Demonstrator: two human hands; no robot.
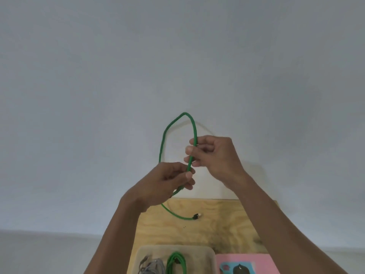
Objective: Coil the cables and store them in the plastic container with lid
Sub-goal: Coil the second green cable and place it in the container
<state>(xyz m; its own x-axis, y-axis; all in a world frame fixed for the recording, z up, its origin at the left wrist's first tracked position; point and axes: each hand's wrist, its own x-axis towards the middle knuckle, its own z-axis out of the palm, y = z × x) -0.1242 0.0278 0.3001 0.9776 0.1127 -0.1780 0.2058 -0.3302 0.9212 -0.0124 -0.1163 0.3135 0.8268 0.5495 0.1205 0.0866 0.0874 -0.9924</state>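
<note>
Both the left hand [173,179] and right hand [212,155] pinch a green cable [162,147] looped above the table [217,224]. Below, the plastic container [209,254] holds a coiled green cable [175,263] beside a grey cable [152,266].

A plain, pale grey-white wall [177,56] fills most of the view, evenly lit with soft light and no windows or marks. Low in the frame, a light plywood worktop [217,224] with visible wood grain and some dark smudges butts against the wall. Faint shadows fall on the wall just above the worktop's far edge. To the left of the worktop, a slightly paler grey band [49,252] runs below the wall; what it is cannot be told.
</note>
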